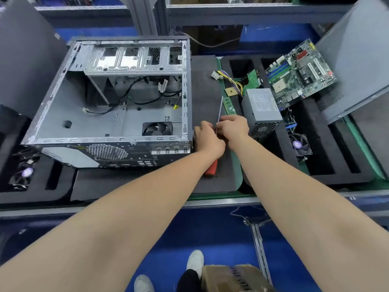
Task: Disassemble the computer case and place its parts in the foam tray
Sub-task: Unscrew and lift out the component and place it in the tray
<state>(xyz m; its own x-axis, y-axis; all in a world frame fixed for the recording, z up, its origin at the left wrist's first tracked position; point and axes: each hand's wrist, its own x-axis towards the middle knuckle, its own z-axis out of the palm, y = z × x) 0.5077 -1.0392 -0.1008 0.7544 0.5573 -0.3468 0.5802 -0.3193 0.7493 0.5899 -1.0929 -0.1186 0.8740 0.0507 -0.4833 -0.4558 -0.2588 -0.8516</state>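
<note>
While both bare forearms reach forward over the desk's near edge, the left hand (207, 140) is curled round a red-handled screwdriver with a thin steel shaft (212, 167), and the right hand (233, 128) pinches that shaft, touching the left. They meet just beside the open grey metal computer case (105, 114). The black foam tray (336, 180) lies toward the desk's right edge, holding a green motherboard (301, 74).

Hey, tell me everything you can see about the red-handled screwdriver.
The screwdriver has a red handle, plastic by its look, and a long thin metal shaft. It points away from the person, tilted slightly right, above the dark foam mat beside the open case. The left hand grips the handle's top; the right hand pinches the shaft midway.
</note>
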